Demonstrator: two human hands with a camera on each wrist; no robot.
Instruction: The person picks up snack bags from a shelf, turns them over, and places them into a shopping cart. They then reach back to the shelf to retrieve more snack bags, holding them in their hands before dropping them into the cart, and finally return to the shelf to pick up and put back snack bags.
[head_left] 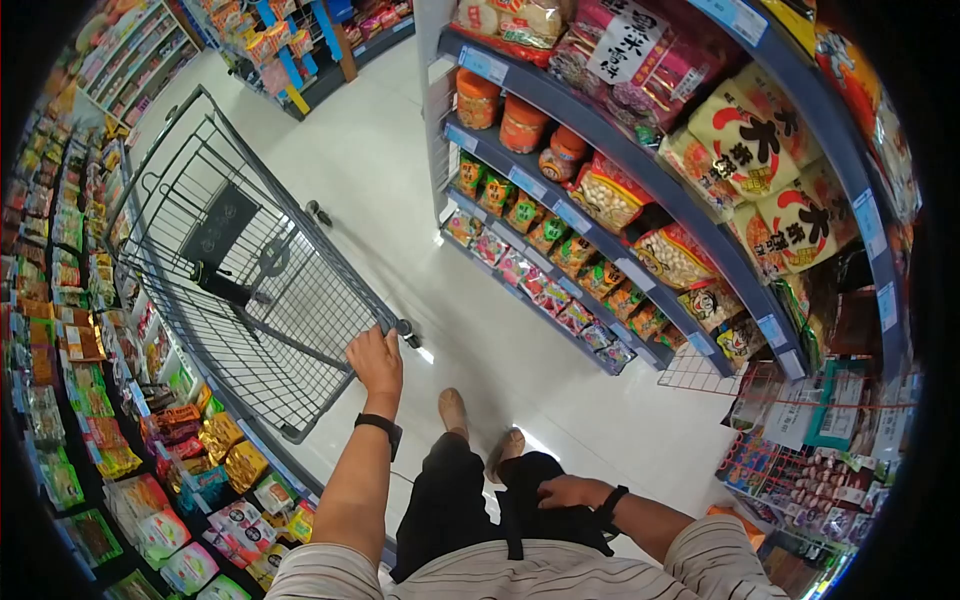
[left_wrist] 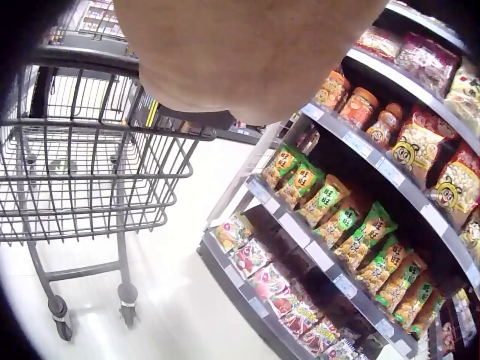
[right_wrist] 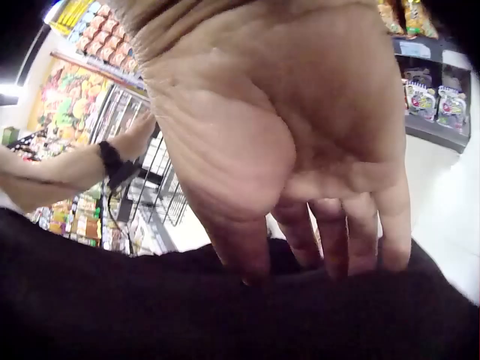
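Observation:
A grey wire shopping cart stands to the left in the head view, its basket holding no goods. My left hand grips the cart's rim at the near right corner, fingers curled over the bar. From the left wrist, the cart's wire side and two wheels show, while the palm heel covers the top and the fingers are hidden. My right hand hangs by the black trousers with nothing in it. In the right wrist view its fingers are loosely bent against the dark cloth.
On the right, curved shelves carry bagged snacks and orange-lidded jars. Packed snack shelves run along the left, close beside the cart. Pale tiled floor lies between them. A red wire rack stands at the lower right.

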